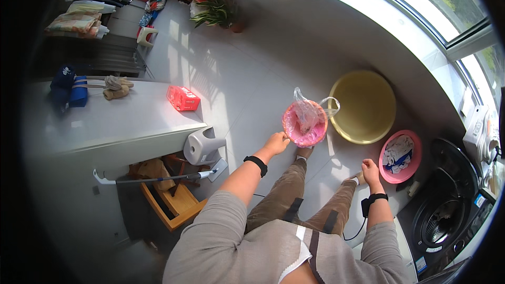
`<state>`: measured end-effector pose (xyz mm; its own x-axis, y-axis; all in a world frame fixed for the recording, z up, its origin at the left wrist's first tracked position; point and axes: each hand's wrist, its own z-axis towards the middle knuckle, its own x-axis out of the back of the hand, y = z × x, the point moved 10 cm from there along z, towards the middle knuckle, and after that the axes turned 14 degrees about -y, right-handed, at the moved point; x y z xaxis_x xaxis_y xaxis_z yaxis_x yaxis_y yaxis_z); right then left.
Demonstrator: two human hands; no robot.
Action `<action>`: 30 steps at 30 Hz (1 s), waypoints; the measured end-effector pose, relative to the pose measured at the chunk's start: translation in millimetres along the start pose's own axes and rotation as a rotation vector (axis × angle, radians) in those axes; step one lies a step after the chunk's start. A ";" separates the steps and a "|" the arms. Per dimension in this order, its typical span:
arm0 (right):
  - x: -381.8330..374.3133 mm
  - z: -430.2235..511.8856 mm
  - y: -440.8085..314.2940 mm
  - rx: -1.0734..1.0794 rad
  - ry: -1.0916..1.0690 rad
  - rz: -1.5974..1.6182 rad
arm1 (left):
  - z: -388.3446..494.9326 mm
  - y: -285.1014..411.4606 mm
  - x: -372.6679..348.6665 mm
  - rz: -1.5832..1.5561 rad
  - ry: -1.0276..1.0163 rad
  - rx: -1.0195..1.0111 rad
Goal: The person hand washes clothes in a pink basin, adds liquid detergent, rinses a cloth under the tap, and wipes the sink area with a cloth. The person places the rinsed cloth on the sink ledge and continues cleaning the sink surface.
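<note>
My left hand [277, 143] grips the near-left rim of a small waste bin [289, 107] lined with a pink plastic bag. A clear plastic bag [307, 111] lies in the bin's mouth, one loop sticking out to the right. My right hand [370, 169] hangs with curled fingers and shows nothing in it. Just right of that hand is a pink basin [416, 159] with white and blue cloth items [398, 152] in it. A large yellowish tub [365, 106] stands on the floor beside the bin.
At the right a black front-loading washing machine [440, 221] has its door swung wide. To the left are a grey stool [201, 146], a flat mop [158, 178] and a wooden chair [183, 205]. A red box [183, 98] sits on the counter [146, 126]. A potted plant [217, 12] stands farther off.
</note>
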<state>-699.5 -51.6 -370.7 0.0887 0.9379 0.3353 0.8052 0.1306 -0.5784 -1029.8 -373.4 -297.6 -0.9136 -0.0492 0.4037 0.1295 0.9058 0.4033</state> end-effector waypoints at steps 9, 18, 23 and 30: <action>-194.7 184.0 -69.5 -0.172 -0.173 -0.032 | 134.0 -151.2 -17.5 -0.025 -0.085 0.215; -231.5 234.2 -19.9 -0.089 -0.007 0.326 | 245.5 -175.6 -64.9 -0.473 -0.155 0.157; -233.4 189.5 -4.0 -0.157 0.060 0.428 | 215.6 -145.2 -50.0 -0.382 -0.226 0.303; -180.0 -15.4 66.3 -0.129 0.367 0.646 | 117.8 -25.0 -117.4 -0.080 -0.408 0.052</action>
<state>-653.0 -216.8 -458.0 0.7383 0.6447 0.1981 0.5867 -0.4690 -0.6601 -971.2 -340.8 -451.8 -0.9991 0.0416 0.0102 0.0424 0.9264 0.3742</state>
